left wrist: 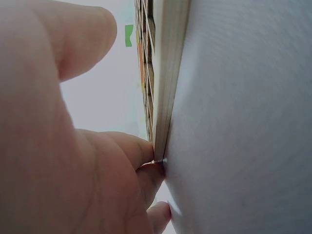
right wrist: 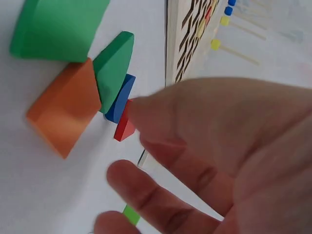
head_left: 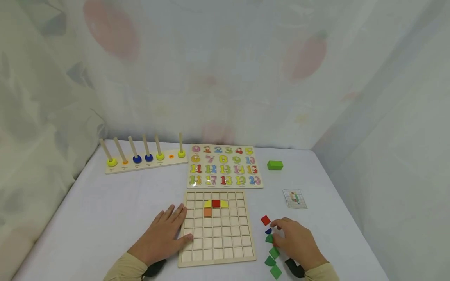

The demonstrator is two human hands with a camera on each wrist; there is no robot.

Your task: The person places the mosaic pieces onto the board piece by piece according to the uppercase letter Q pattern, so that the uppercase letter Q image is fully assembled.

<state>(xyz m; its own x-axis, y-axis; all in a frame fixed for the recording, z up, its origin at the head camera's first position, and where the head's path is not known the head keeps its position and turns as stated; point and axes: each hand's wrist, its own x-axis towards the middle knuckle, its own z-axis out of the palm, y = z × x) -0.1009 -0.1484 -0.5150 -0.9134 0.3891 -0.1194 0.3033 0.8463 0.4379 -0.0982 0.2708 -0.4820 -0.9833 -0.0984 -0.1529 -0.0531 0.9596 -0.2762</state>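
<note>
My left hand rests with straight fingers on the left edge of a wooden grid board. Two yellow quarter-round pieces, a red square and an orange square lie in the board's upper cells. Right of the board, my right hand hovers over loose pieces, thumb and forefinger bent but apart, with nothing seen between them. Below it lie an orange piece, a green quarter-round, a blue piece and a red square. More green pieces lie nearer me.
A printed pattern card lies at the right, with a green block behind it. Beyond the board is a number puzzle. A peg stand with coloured rings stands at the back left. Curtains surround the table.
</note>
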